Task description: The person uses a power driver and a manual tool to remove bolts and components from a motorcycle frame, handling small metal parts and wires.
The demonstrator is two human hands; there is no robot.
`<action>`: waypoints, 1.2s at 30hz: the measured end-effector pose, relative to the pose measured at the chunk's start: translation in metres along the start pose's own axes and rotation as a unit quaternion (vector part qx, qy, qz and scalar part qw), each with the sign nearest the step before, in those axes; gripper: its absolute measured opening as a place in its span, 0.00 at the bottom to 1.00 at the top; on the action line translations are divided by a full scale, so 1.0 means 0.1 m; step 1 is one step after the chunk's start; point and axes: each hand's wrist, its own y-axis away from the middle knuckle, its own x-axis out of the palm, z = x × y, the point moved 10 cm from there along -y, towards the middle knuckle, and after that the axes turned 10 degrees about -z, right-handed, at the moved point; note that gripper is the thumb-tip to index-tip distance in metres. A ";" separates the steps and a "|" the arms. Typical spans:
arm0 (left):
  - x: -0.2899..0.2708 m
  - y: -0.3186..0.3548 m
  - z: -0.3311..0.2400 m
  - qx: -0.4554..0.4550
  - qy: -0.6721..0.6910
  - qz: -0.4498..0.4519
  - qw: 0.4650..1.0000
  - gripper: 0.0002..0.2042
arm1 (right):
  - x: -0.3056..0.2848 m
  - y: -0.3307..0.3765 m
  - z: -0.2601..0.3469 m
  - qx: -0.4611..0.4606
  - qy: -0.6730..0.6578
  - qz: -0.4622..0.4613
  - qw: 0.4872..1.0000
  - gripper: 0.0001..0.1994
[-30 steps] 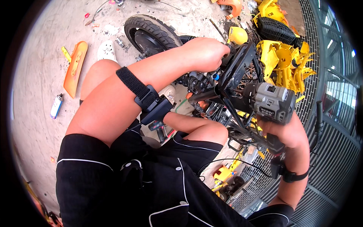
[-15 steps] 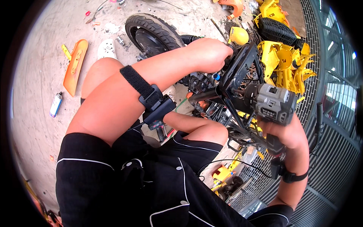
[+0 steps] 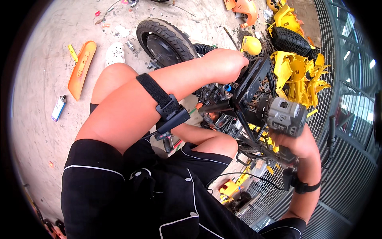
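Note:
A black metal vehicle frame (image 3: 251, 81) stands in front of me, with a thick-treaded wheel (image 3: 161, 42) at its far left. My left hand (image 3: 227, 65) reaches across to the top of the frame. Its fingers curl closed against the frame's inner side, and what they grip is hidden. My right hand (image 3: 292, 141) is wrapped round the handle of a grey and black cordless impact wrench (image 3: 284, 116). The tool's black nose points left into the frame, and its tip cannot be made out. A blue-capped part (image 3: 228, 88) shows below my left wrist.
Yellow plastic body panels (image 3: 296, 73) and a black tyre (image 3: 292, 40) are piled at the far right. An orange panel (image 3: 82, 69) and a spray can (image 3: 59, 107) lie on the floor at left. A handlebar grip (image 3: 331, 131) rises at right. A cable (image 3: 254, 175) hangs near my right forearm.
The whole view has shifted a little, so the scene sits slightly lower. Both hands keep their places at the frame, and the impact wrench still points into it.

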 end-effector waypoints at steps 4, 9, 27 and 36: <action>-0.08 -0.02 0.03 -0.015 -0.008 -0.016 1.000 0.13 | -0.03 -0.02 -0.04 0.024 0.002 0.005 1.000 0.24; -0.12 -0.01 0.02 -0.012 -0.001 -0.025 1.000 0.14 | -0.04 -0.05 0.04 -0.094 0.083 0.015 0.992 0.24; -0.16 0.00 0.18 -0.031 -0.008 -0.023 0.999 0.14 | -0.21 0.15 0.82 -0.349 0.367 0.017 0.862 0.30; -0.07 -0.03 0.17 -0.029 -0.020 -0.007 0.999 0.13 | -0.38 0.13 -0.21 -0.124 0.120 -0.038 0.984 0.28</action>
